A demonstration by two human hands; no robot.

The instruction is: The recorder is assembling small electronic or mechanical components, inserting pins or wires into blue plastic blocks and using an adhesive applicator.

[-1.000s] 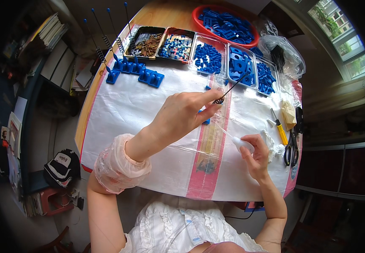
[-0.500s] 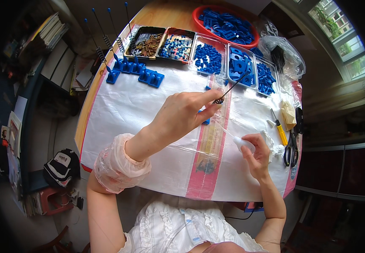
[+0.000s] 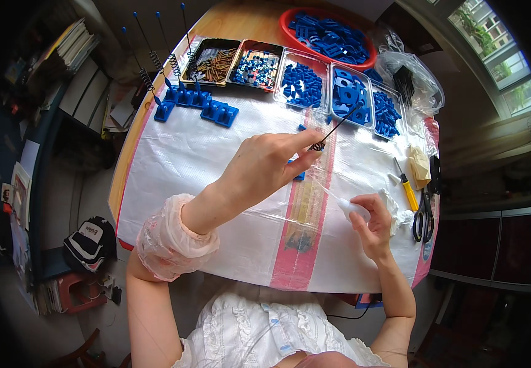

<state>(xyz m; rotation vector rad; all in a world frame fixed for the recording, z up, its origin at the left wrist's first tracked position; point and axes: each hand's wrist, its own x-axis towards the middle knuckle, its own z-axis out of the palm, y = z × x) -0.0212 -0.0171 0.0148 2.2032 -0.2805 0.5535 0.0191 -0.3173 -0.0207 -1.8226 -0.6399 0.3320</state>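
"Where's the black spring rod [image 3: 318, 146]?"

"Pinched between the thumb and forefinger of the left hand [image 3: 264, 161], above the white sheet [image 3: 235, 267], its thin end slanting up and away to the right."

"And the right hand [image 3: 374, 228]?"

"Grasping a small white bottle [image 3: 356, 211], its fine tip pointing toward the left hand."

"What's around them?"

"A blue piece [image 3: 299, 175], partly hidden by the left hand. Black scissors [image 3: 424, 221] lie right of the bottle. Farther off, trays [image 3: 252, 87] stand in a row before a red basin [image 3: 286, 29]."
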